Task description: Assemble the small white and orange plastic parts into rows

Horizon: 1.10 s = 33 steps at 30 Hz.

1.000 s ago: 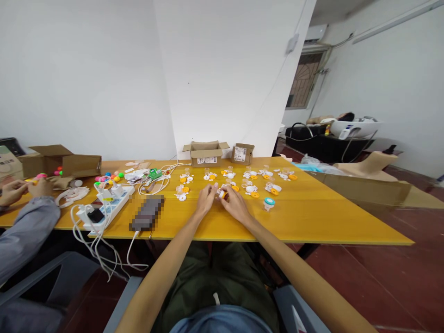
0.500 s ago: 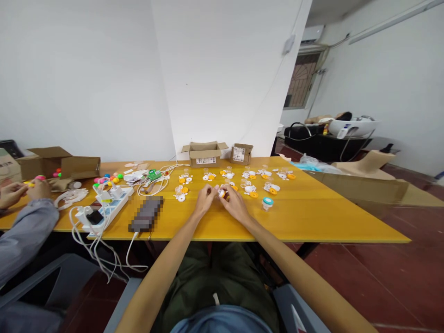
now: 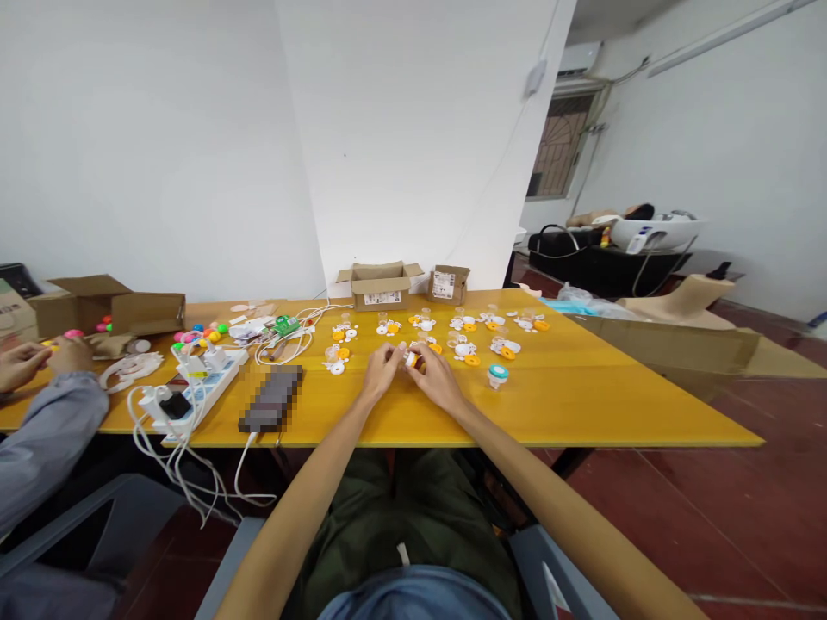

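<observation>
Both my hands are over the table, close together near its middle. My right hand [image 3: 434, 376] is closed, its fingers pinching a small white and orange plastic part [image 3: 411, 361]. Beside it my left hand [image 3: 383, 374] has thumb and fingers drawn together next to the part; what lies between them is too small to make out. To the right stands a clear little container with a teal-rimmed lid [image 3: 497, 375]. Just beyond my hands lie groups of loose white discs [image 3: 463, 350], orange rings [image 3: 473, 361] and clear cups [image 3: 496, 344].
Two cardboard boxes [image 3: 380, 287] stand against the wall. On the left are a power strip [image 3: 213, 387] with tangled cables, a pixelated dark device [image 3: 272, 399] and coloured balls [image 3: 210, 333]. A co-worker's hands [image 3: 71, 355] handle small coloured pieces at the far left.
My hands stay almost in place, with the white and orange part turned slightly between them. The view has shifted a little.
</observation>
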Available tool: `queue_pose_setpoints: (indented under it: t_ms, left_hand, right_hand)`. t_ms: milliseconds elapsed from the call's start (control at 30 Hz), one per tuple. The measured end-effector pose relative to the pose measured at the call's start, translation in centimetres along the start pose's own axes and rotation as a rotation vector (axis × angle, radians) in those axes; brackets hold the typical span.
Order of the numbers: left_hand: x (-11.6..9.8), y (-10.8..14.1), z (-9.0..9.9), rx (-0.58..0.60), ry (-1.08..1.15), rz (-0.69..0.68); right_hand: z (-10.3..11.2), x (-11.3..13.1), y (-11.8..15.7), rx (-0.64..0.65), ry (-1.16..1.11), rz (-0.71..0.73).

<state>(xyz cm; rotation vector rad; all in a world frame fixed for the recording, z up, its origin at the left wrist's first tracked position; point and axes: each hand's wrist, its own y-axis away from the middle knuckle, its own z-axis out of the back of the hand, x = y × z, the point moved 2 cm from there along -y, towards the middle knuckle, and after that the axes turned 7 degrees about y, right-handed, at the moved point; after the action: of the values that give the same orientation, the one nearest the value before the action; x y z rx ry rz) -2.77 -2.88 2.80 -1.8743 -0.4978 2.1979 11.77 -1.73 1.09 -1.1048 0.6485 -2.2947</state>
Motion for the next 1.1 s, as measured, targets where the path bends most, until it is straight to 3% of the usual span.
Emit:
queue_pose_setpoints:
  t_ms: [300,633,900,1100]
  left_hand:
    - [0.1,-0.1,-0.4,0.100,0.142,-0.011]
    - [0.0,-0.2,0.4,-0.097,-0.015,-0.003]
    - [-0.5,-0.5,1.5,-0.278,-0.301,-0.030]
    - [-0.1,-0.9,2.0,-0.214,-0.677,0.014]
  right_hand:
    - [0.2,-0.1,0.0,0.006,-0.040,-0.038]
    - [0.1,0.0,0.0,-0.006,0.019,-0.026]
    - [-0.2,-0.4,0.1,0.042,0.071,-0.086]
    - [-0.3,-0.4,0.2,0.036,0.117,-0.080]
